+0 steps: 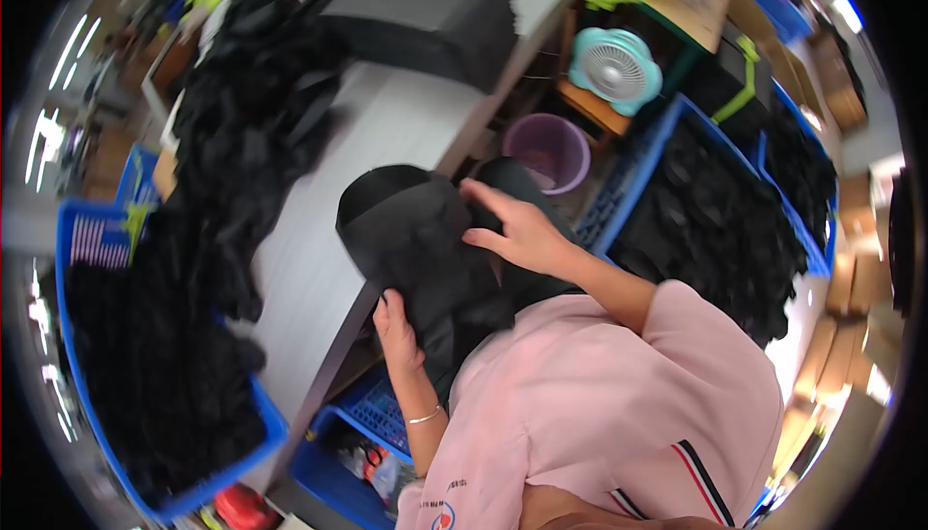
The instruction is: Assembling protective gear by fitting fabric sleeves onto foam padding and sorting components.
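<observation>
A black fabric piece (pixel 416 230) with a rounded, folded-over top lies across my lap and against the table edge. My left hand (pixel 398 335) grips its near left side, the fingers partly hidden by the cloth. My right hand (pixel 522 232) is at its right side, thumb and fingers apart, the fingertips at the cloth's edge. More dark cloth covers my legs beneath it. On the table (pixel 333 182), a long heap of black fabric pieces (pixel 246 114) runs along the far left, and a neat dark stack (pixel 425 22) stands at the back.
A blue crate (pixel 275 433) of black pieces stands at the left, another blue crate (pixel 667 129) at the right. Beyond my right hand are a purple bucket (pixel 580 158) and a turquoise fan (pixel 616 68) on a wooden stool. A blue basket (pixel 319 477) sits below the table.
</observation>
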The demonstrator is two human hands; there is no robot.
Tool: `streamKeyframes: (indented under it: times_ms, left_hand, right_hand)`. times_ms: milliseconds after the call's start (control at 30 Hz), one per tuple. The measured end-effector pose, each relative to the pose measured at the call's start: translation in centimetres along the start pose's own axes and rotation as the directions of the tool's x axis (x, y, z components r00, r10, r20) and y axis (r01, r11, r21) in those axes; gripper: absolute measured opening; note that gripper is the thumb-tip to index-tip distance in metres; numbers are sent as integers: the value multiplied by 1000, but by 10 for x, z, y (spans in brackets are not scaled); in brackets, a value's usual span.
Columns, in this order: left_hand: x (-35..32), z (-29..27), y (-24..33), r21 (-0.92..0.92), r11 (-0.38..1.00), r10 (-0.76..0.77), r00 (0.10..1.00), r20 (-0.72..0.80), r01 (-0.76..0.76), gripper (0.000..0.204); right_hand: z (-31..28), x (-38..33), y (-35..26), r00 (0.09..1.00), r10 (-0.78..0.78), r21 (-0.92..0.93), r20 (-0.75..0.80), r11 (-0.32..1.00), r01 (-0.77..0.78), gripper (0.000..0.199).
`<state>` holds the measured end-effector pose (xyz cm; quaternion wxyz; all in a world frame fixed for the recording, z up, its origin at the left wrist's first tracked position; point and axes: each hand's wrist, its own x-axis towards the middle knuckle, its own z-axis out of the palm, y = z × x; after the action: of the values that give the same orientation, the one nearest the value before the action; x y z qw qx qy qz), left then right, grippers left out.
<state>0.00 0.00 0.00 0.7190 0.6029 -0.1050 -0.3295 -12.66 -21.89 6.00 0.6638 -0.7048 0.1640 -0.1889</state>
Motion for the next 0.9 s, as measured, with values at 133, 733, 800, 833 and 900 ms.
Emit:
streamKeyframes:
  times_ms: [133, 733, 800, 833, 900]
  left_hand:
    - [-7, 27, -13, -313, 930, -155, 978, 139, 192, 60]
    - [5, 101, -37, 81, 969, -245, 922, 301, 231, 50]
    - [6, 89, -42, 133, 954, -298, 914, 275, 270, 46]
    - [5, 81, -45, 147, 956, -285, 926, 246, 256, 41]
    - [3, 77, -51, 151, 957, -280, 923, 265, 247, 38]
  right_hand:
    - [-28, -24, 0, 949, 243, 453, 198, 836, -309, 18]
    - [-250, -133, 93, 514, 160, 83, -843, 982, -170, 14]
    - [-313, -164, 85, 461, 112, 28, -881, 983, -184, 12]
    - [-335, -166, 71, 518, 113, 57, -848, 991, -124, 19]
    - [-407, -209, 69, 451, -79, -303, -889, 841, -448, 44]
